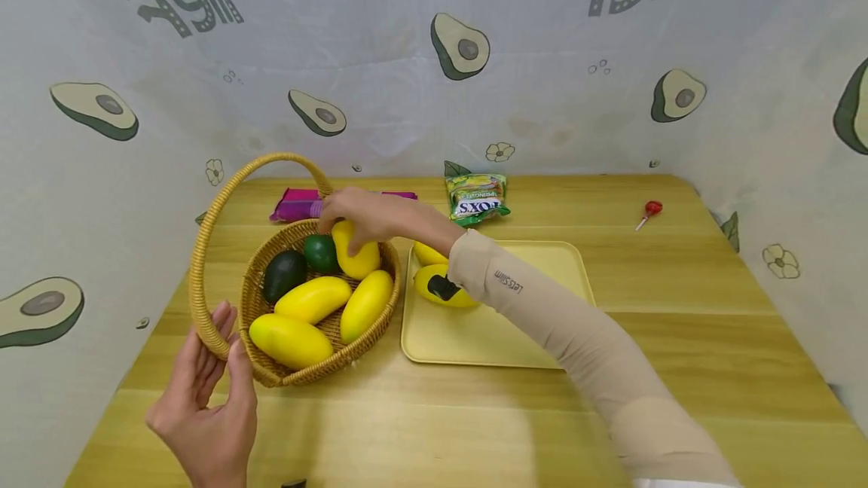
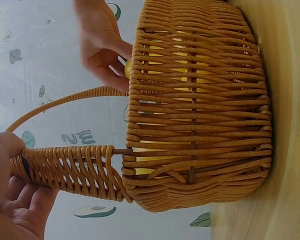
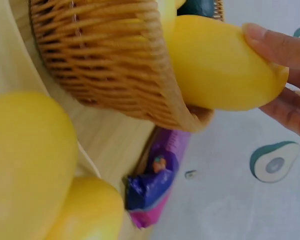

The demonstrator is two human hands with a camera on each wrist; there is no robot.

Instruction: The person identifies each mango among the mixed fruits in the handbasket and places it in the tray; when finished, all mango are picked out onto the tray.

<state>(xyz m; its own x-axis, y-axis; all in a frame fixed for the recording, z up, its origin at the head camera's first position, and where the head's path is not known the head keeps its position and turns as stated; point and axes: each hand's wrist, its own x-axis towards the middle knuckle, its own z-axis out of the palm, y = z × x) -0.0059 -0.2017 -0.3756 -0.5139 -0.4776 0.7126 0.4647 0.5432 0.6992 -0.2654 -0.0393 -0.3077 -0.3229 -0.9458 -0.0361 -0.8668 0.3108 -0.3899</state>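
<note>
My left hand [image 1: 210, 416] holds the wicker basket's handle [image 1: 200, 266] near its base, thumb on one side and fingers on the other. The woven basket [image 2: 200, 115] stands on the table. At its far right side, my right hand [image 1: 373, 215] grips a yellow mango [image 1: 359, 256] by its upper end. In the right wrist view this mango [image 3: 220, 65] leans over the rim, with thumb and fingers around its tip. Three more mangoes [image 1: 312, 300] lie in the basket beside a dark avocado [image 1: 285, 277] and a green round fruit [image 1: 320, 253].
Right of the basket, a pale yellow tray [image 1: 488, 352] bears yellow mangoes [image 1: 427, 281], one with a black patch, partly hidden by my right sleeve. Behind stand a purple packet [image 1: 294, 205] and a green FOX'S bag [image 1: 478, 198]. A red lollipop [image 1: 652, 208] lies far right.
</note>
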